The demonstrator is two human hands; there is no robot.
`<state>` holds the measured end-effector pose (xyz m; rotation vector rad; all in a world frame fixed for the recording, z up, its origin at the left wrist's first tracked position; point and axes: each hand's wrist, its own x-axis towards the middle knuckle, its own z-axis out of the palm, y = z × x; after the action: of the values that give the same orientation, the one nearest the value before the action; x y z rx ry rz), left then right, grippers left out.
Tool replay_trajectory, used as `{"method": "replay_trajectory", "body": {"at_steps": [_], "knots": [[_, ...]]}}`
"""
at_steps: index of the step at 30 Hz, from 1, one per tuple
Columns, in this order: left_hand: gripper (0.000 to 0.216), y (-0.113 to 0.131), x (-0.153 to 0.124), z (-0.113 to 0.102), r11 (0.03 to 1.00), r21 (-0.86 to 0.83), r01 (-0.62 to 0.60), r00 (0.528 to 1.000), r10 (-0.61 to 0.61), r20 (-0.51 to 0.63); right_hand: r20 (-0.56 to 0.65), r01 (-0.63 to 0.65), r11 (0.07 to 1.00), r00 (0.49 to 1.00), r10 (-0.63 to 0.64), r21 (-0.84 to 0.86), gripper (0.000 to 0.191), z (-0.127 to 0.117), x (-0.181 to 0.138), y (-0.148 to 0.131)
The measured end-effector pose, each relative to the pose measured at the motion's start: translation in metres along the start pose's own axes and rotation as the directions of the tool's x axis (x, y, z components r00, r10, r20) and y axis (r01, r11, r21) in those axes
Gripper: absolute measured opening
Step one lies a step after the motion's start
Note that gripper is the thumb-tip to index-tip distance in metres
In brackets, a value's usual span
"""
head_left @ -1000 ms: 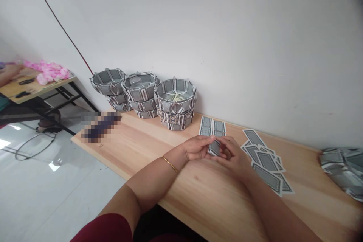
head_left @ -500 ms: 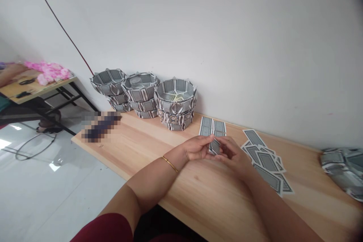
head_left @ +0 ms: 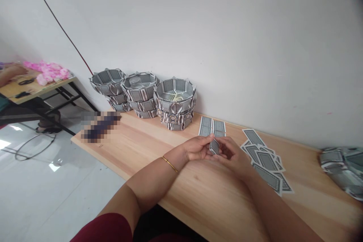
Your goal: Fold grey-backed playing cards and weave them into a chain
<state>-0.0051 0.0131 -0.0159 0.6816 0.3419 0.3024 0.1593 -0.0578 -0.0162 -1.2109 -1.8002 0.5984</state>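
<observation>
A small folded card (head_left: 214, 146), grey with a patterned border, is between my two hands above the wooden table. My left hand (head_left: 199, 148), with a gold bangle on its wrist, pinches it from the left with the thumb on top. Fingers of my right hand (head_left: 232, 157) grip the card's right side. Just beyond my hands two flat grey cards (head_left: 205, 126) lie side by side, partly hidden by the fingers. To the right of my right hand several loose grey cards (head_left: 266, 160) with white edges lie in an overlapping heap.
Three stacks of baskets made from folded cards, one of them the near stack (head_left: 175, 106), stand along the wall. Another folded-card piece (head_left: 342, 170) is at the far right. On the left, a second table (head_left: 42, 90) holds pink flowers (head_left: 52, 72), scissors (head_left: 27, 80) and another person's hand.
The folded card has turned slightly between my fingers. Both hands keep nearly the same place; the other person's hand at the left table has shifted a little.
</observation>
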Motion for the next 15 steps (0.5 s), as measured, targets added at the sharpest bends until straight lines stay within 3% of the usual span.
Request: {"method": "replay_trajectory", "body": {"at_steps": [15], "knots": [[0.046, 0.0004, -0.0015, 0.0018, 1.000, -0.019, -0.012, 1.000, 0.012, 0.009, 0.034, -0.021, 0.998, 0.999, 0.019, 0.061, 0.041, -0.0002, -0.0014, 0.0036]]}}
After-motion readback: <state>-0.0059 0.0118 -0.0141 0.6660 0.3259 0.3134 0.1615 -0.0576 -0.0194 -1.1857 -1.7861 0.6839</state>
